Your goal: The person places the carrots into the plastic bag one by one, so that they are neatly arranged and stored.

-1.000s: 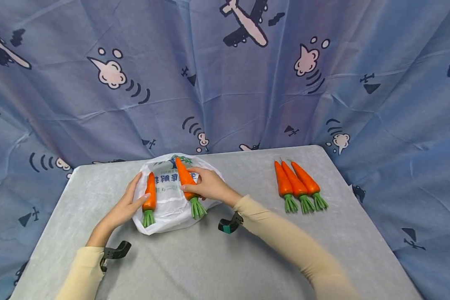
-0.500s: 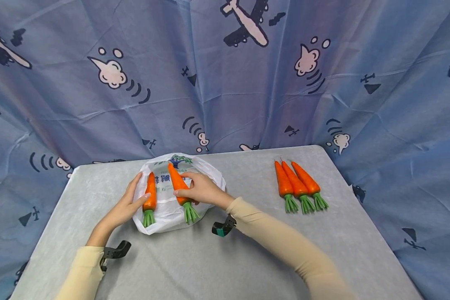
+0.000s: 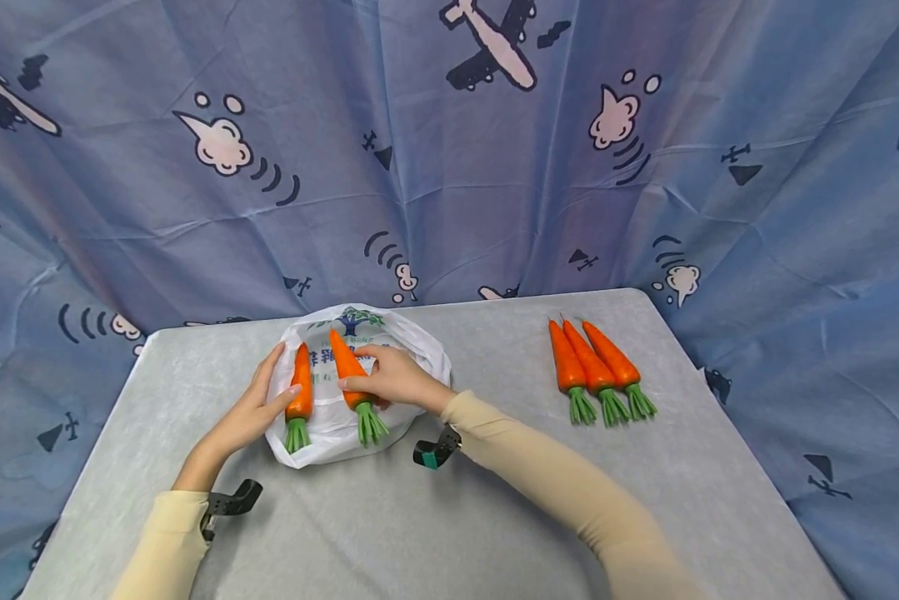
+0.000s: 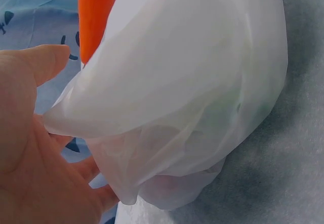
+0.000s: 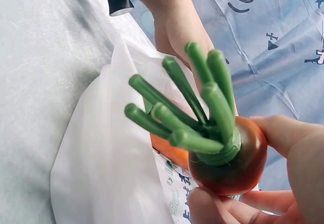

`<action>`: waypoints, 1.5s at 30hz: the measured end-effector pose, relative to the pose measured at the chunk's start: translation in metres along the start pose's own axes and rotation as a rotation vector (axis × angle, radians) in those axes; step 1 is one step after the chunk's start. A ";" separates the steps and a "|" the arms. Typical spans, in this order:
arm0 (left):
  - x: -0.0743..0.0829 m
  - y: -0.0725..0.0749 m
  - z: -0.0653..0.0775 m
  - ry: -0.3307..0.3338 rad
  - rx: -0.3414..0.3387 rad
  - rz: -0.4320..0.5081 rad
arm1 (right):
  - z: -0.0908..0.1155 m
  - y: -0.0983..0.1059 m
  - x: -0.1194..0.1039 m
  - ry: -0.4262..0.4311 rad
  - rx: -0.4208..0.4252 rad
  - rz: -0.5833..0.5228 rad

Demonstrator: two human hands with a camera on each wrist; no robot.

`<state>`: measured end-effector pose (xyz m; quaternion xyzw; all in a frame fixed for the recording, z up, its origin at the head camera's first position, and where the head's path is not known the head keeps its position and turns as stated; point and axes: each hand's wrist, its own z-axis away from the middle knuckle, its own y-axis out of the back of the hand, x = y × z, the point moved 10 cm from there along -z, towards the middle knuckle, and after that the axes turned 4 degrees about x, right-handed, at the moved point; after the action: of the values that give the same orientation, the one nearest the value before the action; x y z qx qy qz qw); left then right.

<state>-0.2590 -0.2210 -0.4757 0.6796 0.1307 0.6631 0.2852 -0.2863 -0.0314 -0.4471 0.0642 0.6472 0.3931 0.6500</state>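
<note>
A white plastic bag with blue print lies spread on the table. On its left part rests an orange carrot with green stems. My left hand stays along the bag's left edge, fingers fairly straight against the outside and thumb tip overlapping that carrot; in the left wrist view the fingers reach behind the plastic. My right hand holds a second carrot between thumb and fingers over the middle of the bag, tip pointing away. The right wrist view shows its green stems close up.
Three more carrots lie side by side on the right part of the grey table. A blue patterned curtain hangs behind the table's far edge. Each wrist wears a black camera mount.
My right hand has carried its carrot leftward over the bag, nearer to the other carrot. The left hand and the three carrots on the right have stayed in place.
</note>
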 end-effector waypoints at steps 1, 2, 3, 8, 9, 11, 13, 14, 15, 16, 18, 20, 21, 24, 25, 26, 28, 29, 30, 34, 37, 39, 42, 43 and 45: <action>0.000 0.000 0.000 0.000 0.000 -0.001 | -0.001 -0.001 0.000 -0.007 -0.004 -0.004; 0.000 0.000 0.000 -0.001 0.001 -0.001 | -0.001 -0.001 0.000 -0.013 -0.008 -0.008; 0.000 0.000 0.000 -0.003 0.001 -0.001 | -0.002 -0.002 0.001 -0.020 -0.012 -0.013; 0.001 -0.001 -0.001 -0.009 0.002 -0.001 | -0.007 -0.007 0.000 -0.029 -0.025 -0.026; 0.000 -0.001 -0.001 -0.009 0.003 -0.001 | -0.008 -0.008 0.000 -0.028 -0.025 -0.024; 0.000 -0.001 -0.001 -0.005 0.003 -0.002 | -0.010 -0.010 -0.001 -0.024 -0.029 -0.021; -0.001 -0.001 -0.001 -0.007 0.005 0.000 | -0.012 -0.012 -0.001 -0.025 -0.030 -0.025; -0.001 -0.001 -0.001 -0.010 0.006 0.001 | -0.013 -0.012 -0.001 -0.025 -0.028 -0.027; -0.001 -0.001 -0.001 -0.012 0.007 0.002 | -0.014 -0.013 -0.002 -0.027 -0.027 -0.025; -0.001 -0.001 -0.001 -0.013 0.007 0.004 | -0.015 -0.013 -0.002 -0.030 -0.024 -0.027; -0.001 -0.001 -0.001 -0.018 0.009 0.008 | -0.017 -0.013 -0.003 -0.040 -0.017 -0.023; 0.000 -0.001 0.000 -0.015 0.008 0.007 | -0.019 -0.012 -0.004 -0.054 -0.016 -0.021; -0.001 -0.001 0.000 -0.013 0.008 0.006 | -0.020 -0.012 -0.005 -0.063 -0.017 -0.017; -0.001 -0.001 -0.001 -0.011 0.009 0.001 | -0.023 -0.014 -0.004 -0.101 -0.033 -0.034; 0.000 -0.001 -0.001 -0.013 0.009 0.000 | -0.024 -0.015 -0.003 -0.115 -0.038 -0.044; 0.000 -0.002 -0.001 -0.013 0.009 -0.001 | -0.025 -0.016 -0.002 -0.128 -0.043 -0.055; -0.001 -0.002 -0.001 -0.014 0.009 0.000 | -0.028 -0.019 0.000 -0.147 -0.050 -0.068; -0.001 -0.002 -0.001 -0.015 0.009 0.000 | -0.030 -0.020 0.001 -0.152 -0.054 -0.078; -0.001 -0.002 -0.001 -0.014 0.007 0.001 | -0.032 -0.021 0.003 -0.157 -0.056 -0.091; -0.001 -0.003 -0.001 -0.011 0.005 0.003 | -0.038 -0.026 0.007 -0.172 -0.061 -0.140; -0.001 -0.003 -0.002 -0.012 0.004 0.003 | -0.040 -0.029 0.007 -0.182 -0.059 -0.161; -0.001 -0.003 -0.002 -0.014 0.003 0.003 | -0.041 -0.030 0.007 -0.187 -0.057 -0.166; -0.001 -0.003 -0.002 -0.016 -0.002 0.004 | -0.043 -0.031 0.007 -0.188 -0.048 -0.176; -0.002 -0.003 -0.003 -0.014 -0.004 0.005 | -0.044 -0.032 0.007 -0.187 -0.047 -0.182; -0.001 -0.003 -0.003 -0.012 -0.006 0.005 | -0.045 -0.033 0.007 -0.190 -0.041 -0.193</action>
<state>-0.2614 -0.2187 -0.4785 0.6829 0.1255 0.6602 0.2864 -0.3131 -0.0685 -0.4790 0.0253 0.5779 0.3341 0.7442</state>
